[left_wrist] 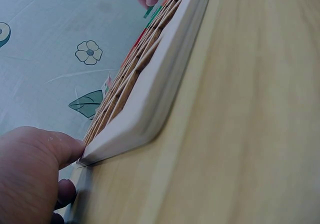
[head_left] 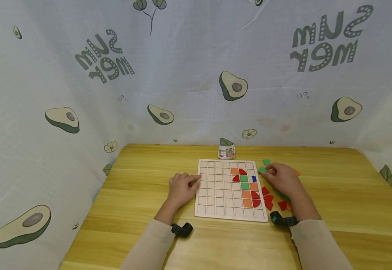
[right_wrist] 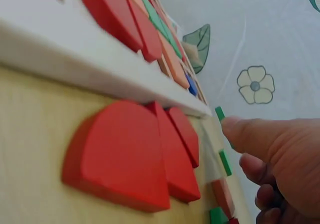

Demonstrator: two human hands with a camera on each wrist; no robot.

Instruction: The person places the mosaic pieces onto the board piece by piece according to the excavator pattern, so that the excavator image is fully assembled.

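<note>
A pale wooden grid board (head_left: 215,214) lies flat on the table, with several red, orange, green and blue pieces in cells on its right side. My left hand (head_left: 183,189) rests at the board's left edge, a digit touching the rim (left_wrist: 117,141) in the left wrist view. Beyond the board's right edge, my right hand (head_left: 285,180) pinches a green piece (head_left: 262,170) between thumb and finger. In the right wrist view that green piece (right_wrist: 220,114) stands tilted at the thumb tip, partly covered. Its full shape is hidden.
Loose red pieces (head_left: 268,201) lie along the board's right side, with green and orange ones partly under my right arm. Another green piece (head_left: 266,162) lies beyond my right hand. Behind the board is a patterned card (head_left: 226,152). A printed cloth (head_left: 196,86) hangs behind the table.
</note>
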